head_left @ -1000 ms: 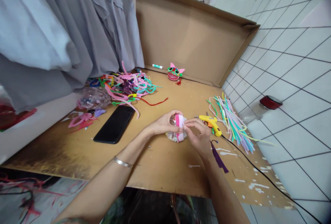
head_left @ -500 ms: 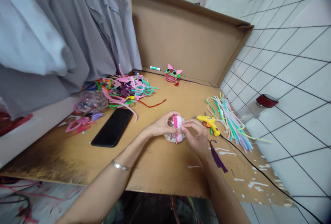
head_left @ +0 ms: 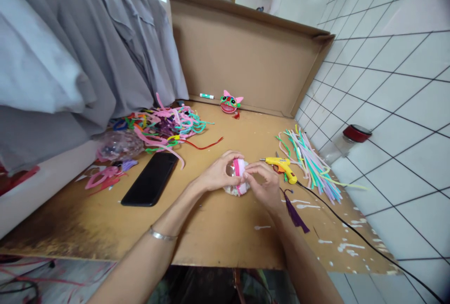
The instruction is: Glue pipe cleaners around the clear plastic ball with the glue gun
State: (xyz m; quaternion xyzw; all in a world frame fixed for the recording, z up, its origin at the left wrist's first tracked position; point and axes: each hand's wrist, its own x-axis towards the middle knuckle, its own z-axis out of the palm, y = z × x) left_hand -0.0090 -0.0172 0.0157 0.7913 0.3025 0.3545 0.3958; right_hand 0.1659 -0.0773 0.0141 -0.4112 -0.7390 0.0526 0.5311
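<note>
A small clear plastic piece, rounded and banded with bright pink and pale pink fuzzy pipe cleaner, stands just above the table. My left hand curves around its left side, thumb in front and fingers behind. At its right side my right hand is closed, with thumb and index finger pinched at the edge of the pale pink band; the fingertips partly cover it. A yellow hot glue gun lies just right of my right hand. A purple tassel rests near that wrist.
Loose pastel pipe cleaners lie at right beside a red-lidded jar. A black phone and tangled pipe cleaners are at left. A lion-like head and glue stick stand at the cardboard wall. The glue gun's cord trails right.
The view has shifted slightly. Both hands keep their places on the banded plastic piece, and the right fingertips have moved only a little along the band.
</note>
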